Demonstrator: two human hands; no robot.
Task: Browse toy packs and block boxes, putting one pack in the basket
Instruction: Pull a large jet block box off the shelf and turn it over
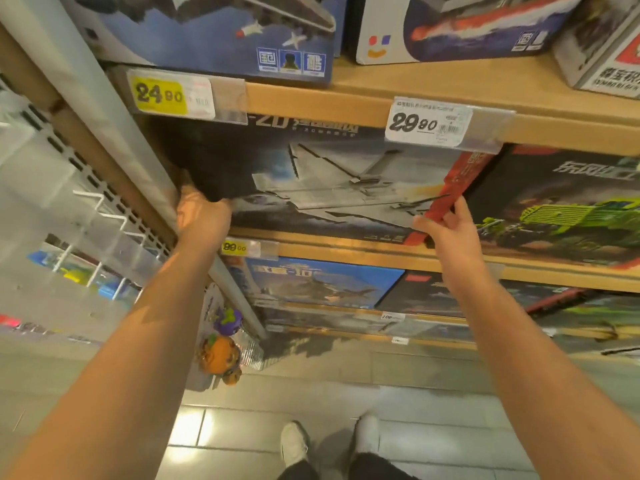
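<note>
1. Fighter-jet block box point(332, 188): dark box with a grey jet printed on its face and a red right edge; stands on the middle wooden shelf point(346, 252), between the grey shelf upright point(114, 133) and the green-truck block box point(568, 216).
2. Left hand point(201, 213): fingers curled round the jet box's left edge, beside the upright.
3. Right hand point(446, 223): fingers and thumb pinch the box's red right edge near its lower corner. The two hands sit well apart, one at each end of the box.
4. Price tags: yellow "24.90" tag point(161, 95) and white "29.90" tag point(427, 123) on the shelf edge above.
5. Upper shelf: blue aircraft box point(221, 39).
6. Lower shelf: blue jet box point(322, 282).
7. Hanging toy pack point(221, 344) with purple and orange figures, left of the lower shelves.
8. Tiled floor point(433, 427); two white shoes point(294, 441).
</note>
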